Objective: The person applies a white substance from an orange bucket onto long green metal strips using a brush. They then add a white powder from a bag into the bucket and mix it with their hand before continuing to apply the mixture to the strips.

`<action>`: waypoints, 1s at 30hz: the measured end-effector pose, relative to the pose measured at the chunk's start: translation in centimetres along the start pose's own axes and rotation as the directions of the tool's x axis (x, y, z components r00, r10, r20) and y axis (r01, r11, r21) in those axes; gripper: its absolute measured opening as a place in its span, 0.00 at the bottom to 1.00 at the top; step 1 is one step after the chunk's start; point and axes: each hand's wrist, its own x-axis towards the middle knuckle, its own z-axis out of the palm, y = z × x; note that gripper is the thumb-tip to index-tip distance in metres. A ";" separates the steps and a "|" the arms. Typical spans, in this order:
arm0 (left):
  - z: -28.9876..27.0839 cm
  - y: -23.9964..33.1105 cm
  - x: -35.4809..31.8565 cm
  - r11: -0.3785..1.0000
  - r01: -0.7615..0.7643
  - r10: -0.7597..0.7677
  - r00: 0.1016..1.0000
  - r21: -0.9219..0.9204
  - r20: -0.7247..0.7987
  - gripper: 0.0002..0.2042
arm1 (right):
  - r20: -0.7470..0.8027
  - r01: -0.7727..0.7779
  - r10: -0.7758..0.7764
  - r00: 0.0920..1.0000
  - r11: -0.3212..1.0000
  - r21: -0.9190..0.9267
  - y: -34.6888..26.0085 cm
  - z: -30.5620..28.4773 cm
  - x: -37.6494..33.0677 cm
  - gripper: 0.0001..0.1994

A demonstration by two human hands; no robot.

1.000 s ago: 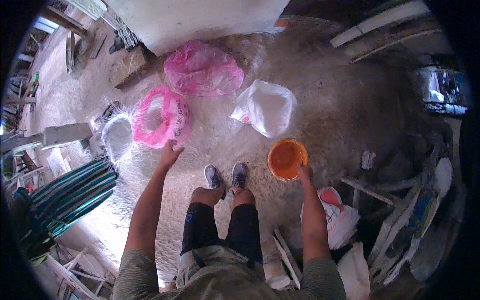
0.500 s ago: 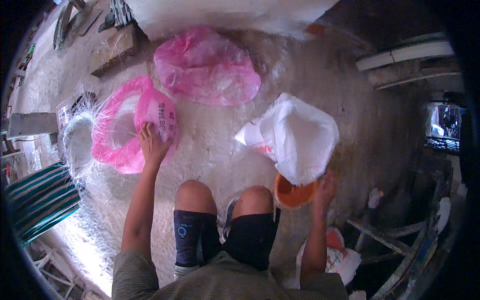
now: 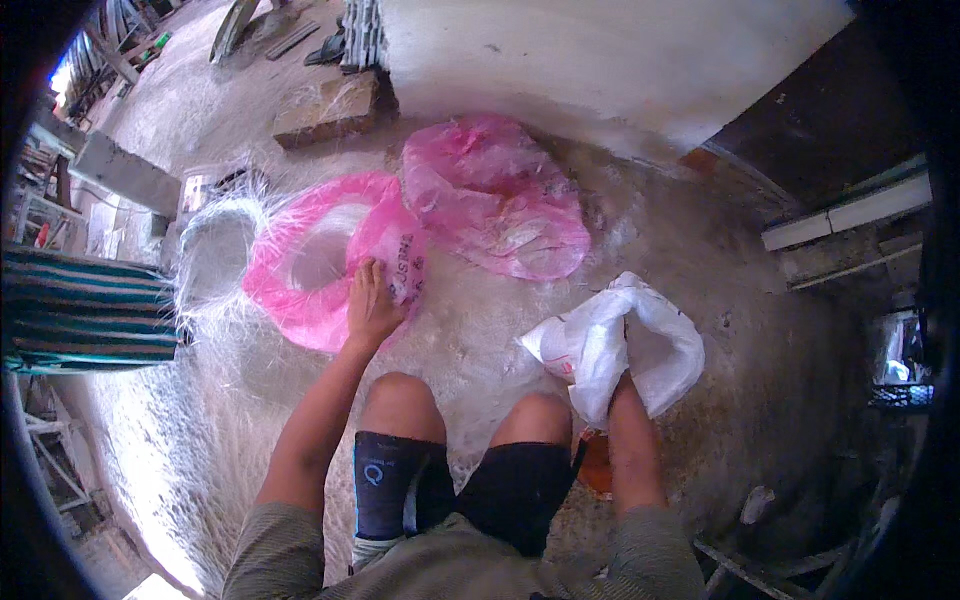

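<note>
My left hand (image 3: pixel 373 305) is closed on the rim of a pink plastic bag (image 3: pixel 410 270), which stands on the floor with its mouth wide. Thin clear strands (image 3: pixel 225 250) fill the bag and spill over its left side in a tangled heap. My right hand (image 3: pixel 623 388) reaches down into a white woven sack (image 3: pixel 600 345), so its fingers are hidden. Under the sack and my right forearm, part of an orange bowl (image 3: pixel 594 465) shows. A second pink plastic bag (image 3: pixel 490 190) lies crumpled and flattened beyond the first.
Farther back are a brown block (image 3: pixel 325 110) and a pale wall (image 3: pixel 560 70). A striped cloth (image 3: pixel 90 308) hangs at the left. Long pale bars (image 3: pixel 850 215) lie at the right, with wooden framing (image 3: pixel 790 570) at the lower right.
My right hand has moved from beside the orange bowl into the white sack. My left hand stays on the pink bag. The whole view has shifted and turned.
</note>
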 end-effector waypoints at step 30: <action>0.9 -1.7 1.6 0.971 -0.199 0.208 0.976 -0.133 0.058 0.40 | -0.552 0.526 -0.457 0.697 0.849 -0.039 12.2 -8.5 -22.1 0.12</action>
